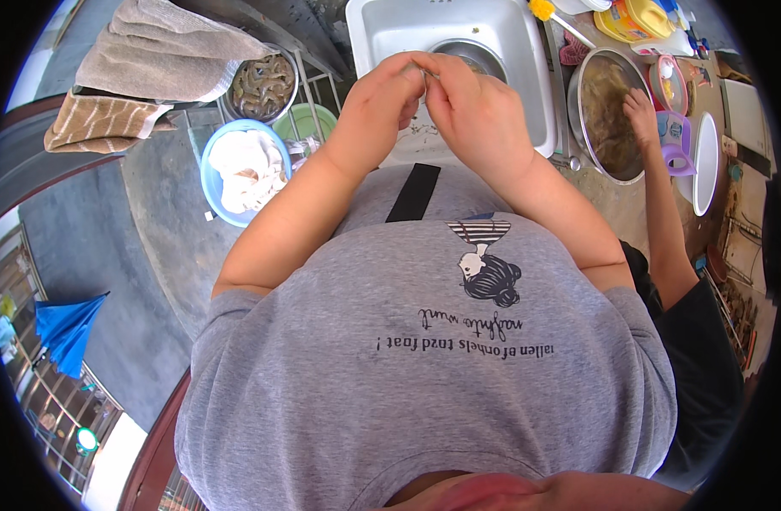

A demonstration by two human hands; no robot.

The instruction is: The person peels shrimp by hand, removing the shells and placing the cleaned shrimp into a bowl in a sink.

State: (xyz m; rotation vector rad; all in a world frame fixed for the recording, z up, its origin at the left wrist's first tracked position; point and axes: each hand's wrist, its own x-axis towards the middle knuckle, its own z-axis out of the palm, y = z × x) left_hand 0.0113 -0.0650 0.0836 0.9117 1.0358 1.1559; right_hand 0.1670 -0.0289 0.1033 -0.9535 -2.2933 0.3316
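My left hand (pixel 385 96) and my right hand (pixel 470 105) meet over a stainless steel sink (pixel 524 57). Between their fingertips they pinch a small greyish thing that looks like a shrimp (pixel 432 75), mostly covered by the fingers. Behind my hands, a round metal bowl (pixel 451 46) stands in the sink; its contents are largely hidden. Dark scraps (pixel 422 129) lie on the sink floor on the near side. To the left of my left hand, a metal pot (pixel 294 80) holds many raw shrimp (pixel 262 86).
A blue basin (pixel 208 185) with white cloth sits left, below towels (pixel 160 51) on a rack. At right, another person's hand (pixel 639 115) reaches into a large metal basin (pixel 575 108) of murky water. Beyond are a yellow detergent bottle (pixel 633 19) and a purple plastic container (pixel 677 144).
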